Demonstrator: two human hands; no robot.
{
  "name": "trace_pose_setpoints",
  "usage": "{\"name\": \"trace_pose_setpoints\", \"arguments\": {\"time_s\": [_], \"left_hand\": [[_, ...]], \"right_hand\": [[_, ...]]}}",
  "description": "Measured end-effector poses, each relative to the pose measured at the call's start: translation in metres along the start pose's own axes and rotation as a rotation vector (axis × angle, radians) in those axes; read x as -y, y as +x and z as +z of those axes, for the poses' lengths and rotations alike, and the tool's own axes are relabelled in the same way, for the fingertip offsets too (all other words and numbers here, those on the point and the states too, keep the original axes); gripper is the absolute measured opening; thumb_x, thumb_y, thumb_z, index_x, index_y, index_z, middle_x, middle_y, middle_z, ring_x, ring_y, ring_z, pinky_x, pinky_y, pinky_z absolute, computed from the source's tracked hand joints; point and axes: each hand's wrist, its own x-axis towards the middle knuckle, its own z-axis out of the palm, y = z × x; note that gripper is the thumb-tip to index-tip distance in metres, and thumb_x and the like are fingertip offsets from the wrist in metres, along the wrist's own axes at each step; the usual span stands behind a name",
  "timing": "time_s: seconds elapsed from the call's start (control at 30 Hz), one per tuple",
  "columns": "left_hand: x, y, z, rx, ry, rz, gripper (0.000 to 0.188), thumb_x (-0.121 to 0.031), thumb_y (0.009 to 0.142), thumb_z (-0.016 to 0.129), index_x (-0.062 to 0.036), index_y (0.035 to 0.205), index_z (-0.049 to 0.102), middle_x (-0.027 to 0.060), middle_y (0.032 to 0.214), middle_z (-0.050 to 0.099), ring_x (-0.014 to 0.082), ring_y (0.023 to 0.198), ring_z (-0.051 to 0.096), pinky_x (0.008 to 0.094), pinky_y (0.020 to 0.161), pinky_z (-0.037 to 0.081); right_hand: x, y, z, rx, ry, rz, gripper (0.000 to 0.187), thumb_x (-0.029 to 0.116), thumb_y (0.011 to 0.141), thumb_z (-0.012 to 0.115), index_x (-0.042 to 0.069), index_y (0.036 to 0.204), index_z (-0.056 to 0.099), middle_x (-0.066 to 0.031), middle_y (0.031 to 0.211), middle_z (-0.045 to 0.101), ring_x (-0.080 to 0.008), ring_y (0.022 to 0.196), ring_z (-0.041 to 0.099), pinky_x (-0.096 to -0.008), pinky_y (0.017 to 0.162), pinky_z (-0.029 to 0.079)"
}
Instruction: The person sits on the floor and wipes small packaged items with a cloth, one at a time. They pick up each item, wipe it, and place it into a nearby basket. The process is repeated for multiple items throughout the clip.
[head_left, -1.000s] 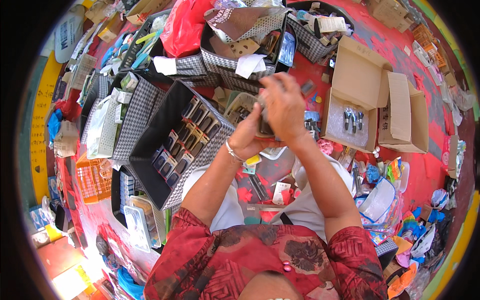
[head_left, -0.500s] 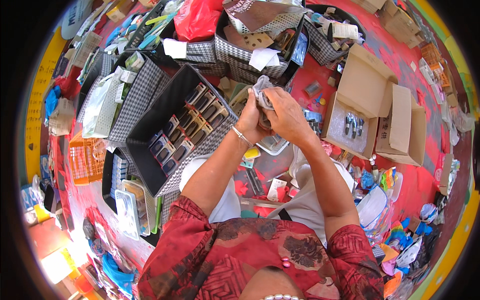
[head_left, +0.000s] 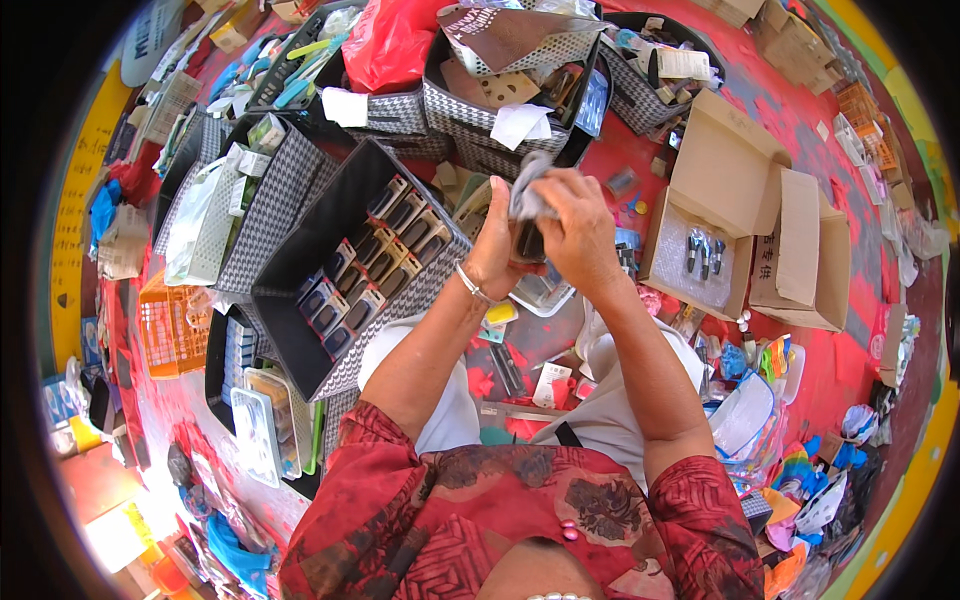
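L hand (head_left: 490, 245), w/ a pale bracelet (head_left: 474, 284) at the wrist, was out mid-scene, thumb up, its grip closed round a small dark item (head_left: 530, 245); most of that item was hidden b/w the two hands, so exact kind couldn't be told. R hand (head_left: 575, 218) had fingers bent, grip clamped on a bunched grey cloth (head_left: 528, 192) at the item's far end; couldn't tell if cloth pressed on it or sat just above. Both held above the red floor (head_left: 830, 385), a clear tub (head_left: 548, 298) lower down, partly hidden by the hands. To the L, a tilted houndstooth box (head_left: 285, 310) w/ black inside held rows of carded packs (head_left: 400, 215); farther L & nearer, an orange basket (head_left: 168, 325). Far side: a red plastic bag (head_left: 390, 45) among more patterned bins. To the R, an open cardboard box (head_left: 728, 155) w/ dark-and-silver pcs (head_left: 706, 255) on bubble wrap, 2nd carton (head_left: 832, 260) just beside it. Near, b/w the legs: a white card (head_left: 549, 384) plus slim black pcs (head_left: 507, 368).
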Motion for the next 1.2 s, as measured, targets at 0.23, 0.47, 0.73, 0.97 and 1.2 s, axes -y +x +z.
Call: {"name": "trace_pose_setpoints", "arguments": {"time_s": [0.23,0.47,0.73,0.97,1.2], "left_hand": [[-0.008,-0.004,-0.005,0.077,-0.098,-0.039,0.069,-0.066,0.086,0.027,-0.0087,0.121,0.045,0.0137,0.094,0.060,0.0203,0.081,0.060,0.0372,0.068,0.052],[0.003,0.008,-0.011,0.063,-0.242,0.015,0.054,-0.051,0.094,0.025,-0.0090,0.123,0.044,0.0158,0.104,0.060,0.0278,0.093,0.060,0.0418,0.076,0.051],[-0.013,0.015,-0.029,0.063,-0.301,0.098,0.048,-0.043,0.095,0.032,-0.0025,0.116,0.048,0.0194,0.099,0.059,0.0309,0.088,0.060,0.0439,0.076,0.052],[0.001,0.018,-0.009,-0.028,-0.226,0.181,0.043,-0.036,0.097,0.032,-0.0030,0.120,0.046,0.0146,0.109,0.058,0.0268,0.098,0.058,0.0402,0.087,0.048],[-0.005,0.025,-0.015,-0.051,-0.281,0.277,0.053,-0.040,0.097,0.022,-0.0007,0.130,0.035,0.0180,0.126,0.048,0.0329,0.110,0.052,0.0443,0.093,0.043]], "right_hand": [[-0.036,0.023,-0.036,-0.232,-0.299,0.505,0.020,0.004,0.073,0.060,0.004,0.093,0.061,-0.0129,0.086,0.059,-0.0321,0.082,0.058,-0.0390,0.073,0.046],[-0.017,0.017,-0.023,0.221,-0.083,0.117,0.021,0.008,0.074,0.052,0.011,0.091,0.065,-0.0097,0.087,0.058,-0.0316,0.084,0.059,-0.0411,0.072,0.048],[-0.026,0.016,-0.053,0.380,-0.269,0.534,0.017,0.015,0.077,0.053,0.006,0.087,0.064,-0.0180,0.079,0.064,-0.0353,0.077,0.063,-0.0422,0.071,0.049],[-0.011,0.020,-0.018,-0.005,0.039,0.399,0.021,0.019,0.074,0.058,0.003,0.088,0.061,-0.0193,0.080,0.063,-0.0369,0.077,0.061,-0.0432,0.068,0.048],[0.009,-0.012,-0.006,0.217,0.058,0.432,0.017,0.016,0.070,0.054,0.003,0.078,0.061,-0.0201,0.075,0.062,-0.0402,0.074,0.059,-0.0497,0.065,0.046]]}}
